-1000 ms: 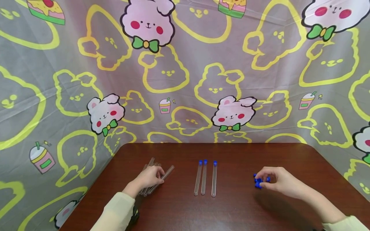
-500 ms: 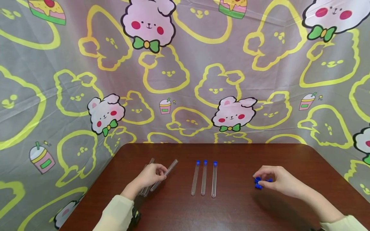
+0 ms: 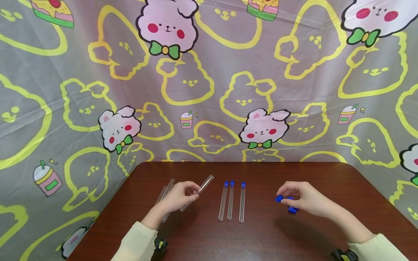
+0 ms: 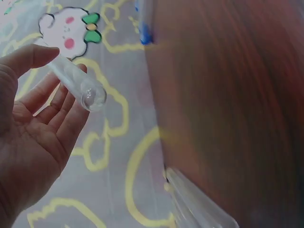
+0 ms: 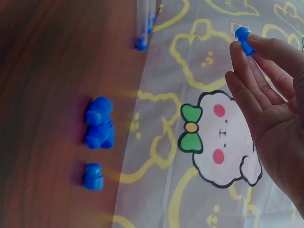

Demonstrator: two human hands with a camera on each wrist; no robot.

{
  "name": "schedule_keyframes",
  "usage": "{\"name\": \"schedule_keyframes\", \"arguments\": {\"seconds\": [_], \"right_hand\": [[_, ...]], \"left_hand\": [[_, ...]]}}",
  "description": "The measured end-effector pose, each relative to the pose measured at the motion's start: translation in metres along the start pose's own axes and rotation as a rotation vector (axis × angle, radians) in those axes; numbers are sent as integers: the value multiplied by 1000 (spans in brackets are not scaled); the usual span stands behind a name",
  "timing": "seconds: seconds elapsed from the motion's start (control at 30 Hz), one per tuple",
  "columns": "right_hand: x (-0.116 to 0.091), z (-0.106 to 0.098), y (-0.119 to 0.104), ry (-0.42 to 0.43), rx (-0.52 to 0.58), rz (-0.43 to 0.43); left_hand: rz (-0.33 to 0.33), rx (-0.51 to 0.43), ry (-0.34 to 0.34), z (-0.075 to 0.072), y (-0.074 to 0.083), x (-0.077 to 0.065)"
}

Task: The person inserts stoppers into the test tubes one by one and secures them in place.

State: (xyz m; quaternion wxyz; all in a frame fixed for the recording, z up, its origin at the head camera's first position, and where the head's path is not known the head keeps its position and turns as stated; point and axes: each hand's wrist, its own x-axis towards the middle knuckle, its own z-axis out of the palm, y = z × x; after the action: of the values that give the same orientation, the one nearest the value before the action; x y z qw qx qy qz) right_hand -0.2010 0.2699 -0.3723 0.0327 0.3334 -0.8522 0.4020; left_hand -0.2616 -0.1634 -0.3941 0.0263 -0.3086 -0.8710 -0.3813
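My left hand (image 3: 177,197) pinches a clear test tube (image 4: 75,81) between thumb and fingers, its rounded end toward the left wrist camera. Beneath and beside that hand, loose uncapped test tubes (image 3: 168,188) lie on the table, partly hidden by it. My right hand (image 3: 302,195) holds a small blue cap (image 5: 244,40) between thumb and fingertips. Below it, several more blue caps (image 5: 99,123) sit in a small cluster, with a single cap (image 5: 93,176) a little apart.
Between the hands, 3 test tubes with blue caps (image 3: 230,201) lie side by side on the brown table (image 3: 261,239). A grey curtain (image 3: 209,72) printed with cartoon animals hangs behind the table and along both sides.
My left hand has moved right and up from the pile, bringing a test tube along. My right hand has lifted a blue cap from the cluster and shifted slightly left.
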Motion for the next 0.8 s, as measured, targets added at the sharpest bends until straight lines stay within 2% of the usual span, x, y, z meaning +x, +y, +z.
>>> {"name": "schedule_keyframes", "arguments": {"seconds": [0.2, 0.37, 0.63, 0.8], "right_hand": [[12, 2, -7, 26, -36, -22], [21, 4, -12, 42, -42, -6], [33, 8, -18, 78, -50, 6], [38, 9, -21, 102, -45, 5]], "left_hand": [[3, -40, -14, 5, 17, 4], [-5, -55, -7, 7, 27, 5], [20, -74, 10, 12, 36, 8], [30, -94, -6, 14, 41, 9]]}}
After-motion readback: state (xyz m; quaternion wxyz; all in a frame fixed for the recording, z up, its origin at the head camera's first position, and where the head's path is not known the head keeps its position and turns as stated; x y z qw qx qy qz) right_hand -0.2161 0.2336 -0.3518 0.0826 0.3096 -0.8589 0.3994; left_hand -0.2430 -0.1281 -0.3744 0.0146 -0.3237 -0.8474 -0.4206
